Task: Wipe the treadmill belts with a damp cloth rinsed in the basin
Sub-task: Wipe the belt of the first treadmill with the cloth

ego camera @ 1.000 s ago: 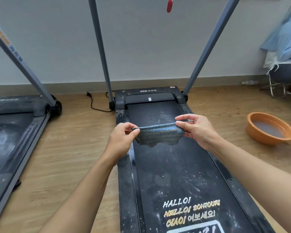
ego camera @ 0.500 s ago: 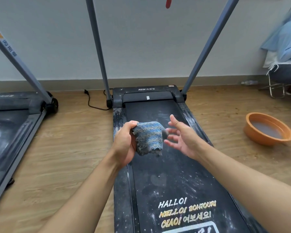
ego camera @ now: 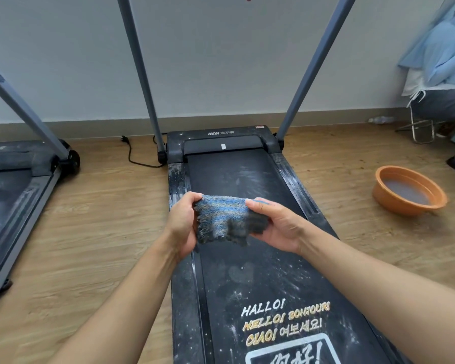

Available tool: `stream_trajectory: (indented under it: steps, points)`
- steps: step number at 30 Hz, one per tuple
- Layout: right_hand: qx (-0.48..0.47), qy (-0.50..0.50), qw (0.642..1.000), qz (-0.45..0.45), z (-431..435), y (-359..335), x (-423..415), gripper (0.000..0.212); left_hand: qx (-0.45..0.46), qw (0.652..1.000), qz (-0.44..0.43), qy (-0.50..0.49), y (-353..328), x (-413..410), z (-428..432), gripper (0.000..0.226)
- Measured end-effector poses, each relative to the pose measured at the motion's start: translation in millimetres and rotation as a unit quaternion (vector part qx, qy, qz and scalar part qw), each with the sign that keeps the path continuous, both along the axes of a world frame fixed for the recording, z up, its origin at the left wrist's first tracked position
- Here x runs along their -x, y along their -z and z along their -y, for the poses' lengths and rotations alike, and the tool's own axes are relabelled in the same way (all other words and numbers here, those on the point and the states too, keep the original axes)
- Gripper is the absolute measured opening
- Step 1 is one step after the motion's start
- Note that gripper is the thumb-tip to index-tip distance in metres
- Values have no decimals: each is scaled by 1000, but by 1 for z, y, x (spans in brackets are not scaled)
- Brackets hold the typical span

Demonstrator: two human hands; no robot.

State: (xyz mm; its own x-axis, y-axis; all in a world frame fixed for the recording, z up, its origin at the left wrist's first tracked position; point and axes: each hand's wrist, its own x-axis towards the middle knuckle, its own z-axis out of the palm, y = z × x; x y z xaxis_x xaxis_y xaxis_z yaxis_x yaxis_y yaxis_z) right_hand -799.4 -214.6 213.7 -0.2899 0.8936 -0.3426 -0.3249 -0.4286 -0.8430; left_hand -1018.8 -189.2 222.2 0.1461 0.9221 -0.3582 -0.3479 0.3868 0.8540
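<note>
Your left hand (ego camera: pixel 182 225) and right hand (ego camera: pixel 275 227) pinch the cloth (ego camera: pixel 227 222) above the still-dusty belt (ego camera: pixel 247 258); wiping remains.

The cloth (ego camera: pixel 225 219) is a frayed rag striped blue and grey. It is bunched up and held in the air at the centre of the frame, with the left hand (ego camera: pixel 183 223) gripping its left edge and the right hand (ego camera: pixel 280 228) its right. Beneath it, the black treadmill belt (ego camera: pixel 247 179) runs from upper centre to the bottom edge. It is flecked with white dust and has greetings printed low down. A second belt (ego camera: pixel 0 206), also dusty, lies at the left edge. The orange basin (ego camera: pixel 394 203) sits on the floor at the right and holds murky water.
</note>
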Motion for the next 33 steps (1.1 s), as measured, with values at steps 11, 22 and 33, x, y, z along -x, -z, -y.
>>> stream_trajectory:
  steps: [11,22,33]
  points:
    - [-154,80,897,407,-2,-25,32,22,-126,953,-274,-5,30,-10,-1,31]
    - [9,26,953,301,-2,-8,18,45,-8,998,4,58,46,-17,0,19]
    - [38,56,953,295,13,54,19,11,63,992,-40,99,129,-14,14,13]
